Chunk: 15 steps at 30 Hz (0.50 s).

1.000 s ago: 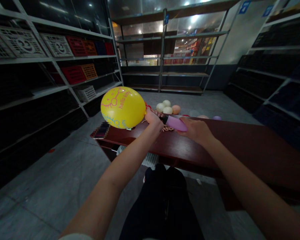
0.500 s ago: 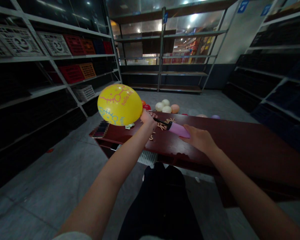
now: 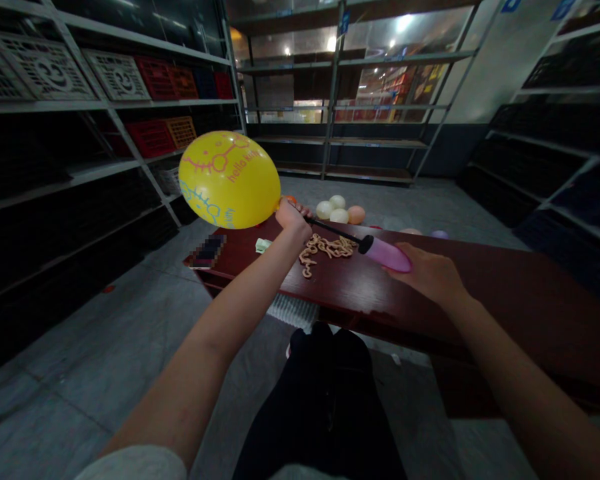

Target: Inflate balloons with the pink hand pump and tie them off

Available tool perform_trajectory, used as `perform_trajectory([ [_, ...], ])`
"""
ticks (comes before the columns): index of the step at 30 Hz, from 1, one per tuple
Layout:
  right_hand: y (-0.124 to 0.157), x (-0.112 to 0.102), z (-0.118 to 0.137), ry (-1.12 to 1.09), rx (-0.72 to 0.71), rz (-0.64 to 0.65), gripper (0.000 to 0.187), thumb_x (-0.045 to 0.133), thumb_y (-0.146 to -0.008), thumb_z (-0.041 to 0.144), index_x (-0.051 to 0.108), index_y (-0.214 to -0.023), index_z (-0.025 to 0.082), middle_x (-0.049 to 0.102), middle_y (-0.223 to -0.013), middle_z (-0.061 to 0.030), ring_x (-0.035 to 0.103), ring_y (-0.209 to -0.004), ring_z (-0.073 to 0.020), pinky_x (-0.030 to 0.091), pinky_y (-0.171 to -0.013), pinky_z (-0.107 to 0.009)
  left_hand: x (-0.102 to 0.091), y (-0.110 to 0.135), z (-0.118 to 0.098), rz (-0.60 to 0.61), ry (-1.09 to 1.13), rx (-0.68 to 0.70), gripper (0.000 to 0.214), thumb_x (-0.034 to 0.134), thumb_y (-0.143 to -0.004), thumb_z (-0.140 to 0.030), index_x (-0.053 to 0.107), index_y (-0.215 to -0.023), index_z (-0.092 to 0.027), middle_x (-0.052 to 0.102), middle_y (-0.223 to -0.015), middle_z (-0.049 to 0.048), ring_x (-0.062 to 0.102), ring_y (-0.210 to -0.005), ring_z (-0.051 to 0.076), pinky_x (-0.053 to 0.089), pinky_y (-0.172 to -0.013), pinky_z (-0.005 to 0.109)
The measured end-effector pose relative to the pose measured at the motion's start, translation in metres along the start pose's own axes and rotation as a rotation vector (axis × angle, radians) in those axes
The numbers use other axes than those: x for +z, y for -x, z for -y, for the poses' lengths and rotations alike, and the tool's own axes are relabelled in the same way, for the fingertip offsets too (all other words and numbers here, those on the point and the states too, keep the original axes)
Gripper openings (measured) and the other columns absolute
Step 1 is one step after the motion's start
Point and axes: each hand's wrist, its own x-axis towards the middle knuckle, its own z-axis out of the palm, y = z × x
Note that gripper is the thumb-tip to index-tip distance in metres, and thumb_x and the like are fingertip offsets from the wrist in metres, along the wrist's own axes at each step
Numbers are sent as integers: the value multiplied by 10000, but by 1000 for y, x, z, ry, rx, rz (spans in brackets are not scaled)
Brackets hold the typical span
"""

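My left hand (image 3: 293, 220) is closed around the neck of a yellow printed balloon (image 3: 227, 179) and the tip of a hand pump. The balloon is inflated and sticks out to the left, above the corner of a dark red table (image 3: 480, 293). My right hand (image 3: 430, 273) grips the purple barrel of the pump (image 3: 387, 255), whose thin black rod is drawn out towards the left hand. A pile of tan uninflated balloons (image 3: 327, 249) lies on the table under the rod.
Several inflated balloons (image 3: 337, 210) lie on the floor beyond the table. A dark phone-like thing (image 3: 207, 251) sits at the table's left corner. Metal shelving with plastic crates (image 3: 153, 137) lines the left; darker racks stand on the right. My knees are below the table edge.
My right hand has pulled the pump barrel to the right, drawing the black rod out. The balloon and left hand have risen slightly, and the tan pile is now uncovered.
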Motion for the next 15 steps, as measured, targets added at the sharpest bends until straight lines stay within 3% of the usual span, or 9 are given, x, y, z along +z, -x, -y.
perform_trajectory([
  [8, -26, -23, 33, -40, -58, -58, 615, 570, -855, 603, 600, -1362, 257, 752, -1052, -101, 693, -877, -311, 465, -677, -384, 8, 15, 15, 147, 4, 11, 478, 494, -1015, -385, 234, -649, -219, 218, -516, -73, 217, -393, 68, 228, -434, 244],
  [15, -33, -33, 64, 103, -134, -35, 554, 570, -876, 583, 621, -1250, 177, 753, -1007, -144, 686, -801, -290, 400, -640, -348, -1, 26, 37, 157, 19, -89, 452, 449, -1016, -285, 204, -642, -219, 201, -503, -69, 219, -383, 69, 225, -432, 242],
])
